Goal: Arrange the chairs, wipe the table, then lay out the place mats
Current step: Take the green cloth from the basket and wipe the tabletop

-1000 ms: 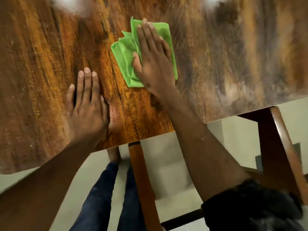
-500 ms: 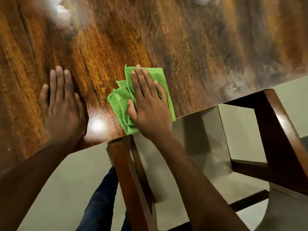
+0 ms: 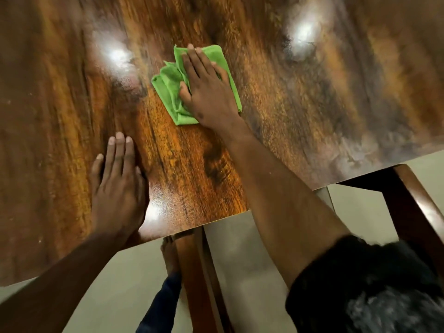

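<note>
A glossy brown wooden table [image 3: 312, 104] fills the upper part of the head view. A folded green cloth [image 3: 168, 92] lies on it near the middle. My right hand [image 3: 206, 92] presses flat on the cloth with straight fingers, covering most of it. My left hand [image 3: 117, 186] rests flat on the bare tabletop near the front edge, fingers straight and together. No place mats are in view.
A dark wooden chair [image 3: 413, 207] stands pushed under the table's front edge at the right; another wooden frame piece [image 3: 199, 280] runs down beside my leg [image 3: 161, 306] and bare foot. Pale floor [image 3: 252, 272] shows below the table edge.
My right hand has pushed the cloth away from the front edge toward the table's middle. My left hand stays flat on the tabletop near the edge.
</note>
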Tool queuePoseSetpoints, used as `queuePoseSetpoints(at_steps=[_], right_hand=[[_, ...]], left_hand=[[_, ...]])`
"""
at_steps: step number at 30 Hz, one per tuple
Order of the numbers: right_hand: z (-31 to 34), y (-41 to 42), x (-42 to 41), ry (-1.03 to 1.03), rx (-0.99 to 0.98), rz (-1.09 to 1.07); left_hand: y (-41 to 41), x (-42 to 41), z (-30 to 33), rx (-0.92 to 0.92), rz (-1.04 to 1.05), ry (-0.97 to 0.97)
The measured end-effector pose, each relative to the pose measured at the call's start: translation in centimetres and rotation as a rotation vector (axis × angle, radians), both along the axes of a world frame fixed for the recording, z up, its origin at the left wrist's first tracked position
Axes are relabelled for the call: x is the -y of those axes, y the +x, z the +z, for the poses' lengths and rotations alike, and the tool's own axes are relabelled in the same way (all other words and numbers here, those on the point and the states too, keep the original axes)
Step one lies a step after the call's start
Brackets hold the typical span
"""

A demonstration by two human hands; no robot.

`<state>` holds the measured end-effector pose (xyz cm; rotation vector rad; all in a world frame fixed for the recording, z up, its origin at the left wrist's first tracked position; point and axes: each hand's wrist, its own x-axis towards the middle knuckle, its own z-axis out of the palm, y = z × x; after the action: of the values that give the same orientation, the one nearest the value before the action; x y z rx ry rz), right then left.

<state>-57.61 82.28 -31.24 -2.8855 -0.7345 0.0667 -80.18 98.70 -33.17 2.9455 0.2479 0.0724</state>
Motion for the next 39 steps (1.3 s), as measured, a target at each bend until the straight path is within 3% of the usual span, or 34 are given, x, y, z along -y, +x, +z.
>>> queuePoseSetpoints(at_steps=[9, 13, 21, 27, 32, 35, 39], right_hand=[[-0.1, -16.6, 13.0, 0.015, -0.038, -0.11], [-0.6, -14.0, 12.8, 0.026, -0.005, -0.132], [-0.8, 1.3, 9.1, 0.033, 0.046, -0.135], [-0.4, -5.2, 12.7, 0.015, 0.046, -0.135], [-0.6, -13.9, 18.3, -0.027, 0.005, -0.179], [-1.2, -13.9, 19.4, -0.024, -0.006, -0.172], [-1.5, -9.4, 19.4, 0.003, 0.028, -0.112]], left_hand=[[-0.2, 0.3, -0.1, 0.015, 0.021, -0.025], [0.1, 0.3, -0.1, 0.004, 0.02, -0.035], [0.0, 0.2, 0.1, -0.012, -0.001, -0.043], [0.2, 1.0, -0.2, -0.026, 0.052, -0.099], [5.7, 14.7, 2.7, 0.052, -0.086, -0.231], [9.9, 19.7, 1.4, 0.029, -0.117, -0.269], [10.7, 20.2, -0.6, -0.007, -0.114, -0.241]])
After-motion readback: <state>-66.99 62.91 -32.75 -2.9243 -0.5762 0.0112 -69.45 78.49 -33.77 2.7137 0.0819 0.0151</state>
